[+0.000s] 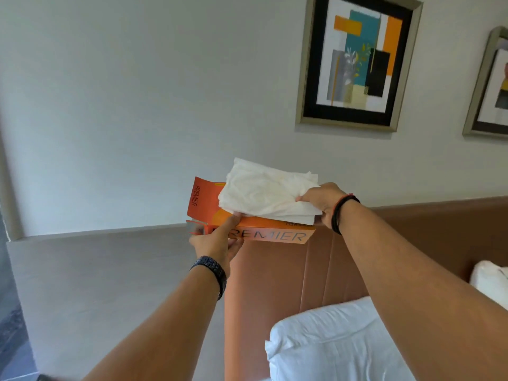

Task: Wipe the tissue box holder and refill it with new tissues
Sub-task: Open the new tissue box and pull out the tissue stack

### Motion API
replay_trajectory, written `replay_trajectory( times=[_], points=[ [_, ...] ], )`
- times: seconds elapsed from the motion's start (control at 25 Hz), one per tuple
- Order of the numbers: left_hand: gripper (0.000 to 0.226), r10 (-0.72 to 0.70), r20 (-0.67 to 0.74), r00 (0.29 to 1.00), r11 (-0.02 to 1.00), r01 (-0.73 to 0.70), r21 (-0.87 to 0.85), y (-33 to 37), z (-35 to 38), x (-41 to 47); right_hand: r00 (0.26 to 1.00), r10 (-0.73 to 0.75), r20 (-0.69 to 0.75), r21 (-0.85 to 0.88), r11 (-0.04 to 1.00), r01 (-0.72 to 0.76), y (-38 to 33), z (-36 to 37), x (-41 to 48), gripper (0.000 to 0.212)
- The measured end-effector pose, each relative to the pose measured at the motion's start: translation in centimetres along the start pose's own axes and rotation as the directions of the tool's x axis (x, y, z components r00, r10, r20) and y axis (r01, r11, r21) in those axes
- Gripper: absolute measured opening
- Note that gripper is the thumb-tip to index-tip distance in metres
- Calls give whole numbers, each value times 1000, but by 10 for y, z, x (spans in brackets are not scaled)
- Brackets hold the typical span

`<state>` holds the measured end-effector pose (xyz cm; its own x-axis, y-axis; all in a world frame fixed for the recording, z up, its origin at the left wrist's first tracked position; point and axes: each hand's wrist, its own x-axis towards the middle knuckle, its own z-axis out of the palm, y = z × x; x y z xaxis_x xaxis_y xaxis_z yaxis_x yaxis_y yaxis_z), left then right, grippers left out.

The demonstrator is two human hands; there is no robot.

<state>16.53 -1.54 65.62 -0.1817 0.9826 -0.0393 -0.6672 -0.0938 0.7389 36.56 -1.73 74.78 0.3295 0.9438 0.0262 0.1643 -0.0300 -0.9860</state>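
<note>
Two hands up, both busy. My right fingers (pixel 302 199) pinch end of white tissue stack (pixel 264 192), lifting it out of orange tissue box (pixel 255 229). My left fingers (pixel 233 220) clamp box's near corner, thumb on top edge. Box held in air above brown headboard (pixel 302 270), not resting on anything. To do well: keep stack flat and together, brace box steady, pull slow. "PREMIER" reads on front face and open flap (pixel 199 199).

light: soft, even daylight, brighter at left
shadows: faint under framed picture (pixel 358 60)
edges: wide-angle bending
focus: slightly soft throughout
</note>
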Motion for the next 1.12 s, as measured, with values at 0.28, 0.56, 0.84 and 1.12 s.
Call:
replay_trajectory(
  times=[0.28,0.56,0.84,1.12],
  points=[
    [72,-165,-43,985,983,168,74,-154,-52,-5,969,238,-67,-184,952,-246,166,-31,35,50],
    [59,-447,-197,873,852,482,203,-359,-155,-69,849,475,-232,-147,846,-513,417,-82,-28,29],
    [92,-632,-376,678,616,733,287,-522,-225,-143,648,661,-378,-96,669,-737,605,-143,-93,38],
    [84,-646,-443,621,489,783,384,-582,-264,-148,593,700,-399,-83,616,-783,673,-154,-98,36]
  ],
)
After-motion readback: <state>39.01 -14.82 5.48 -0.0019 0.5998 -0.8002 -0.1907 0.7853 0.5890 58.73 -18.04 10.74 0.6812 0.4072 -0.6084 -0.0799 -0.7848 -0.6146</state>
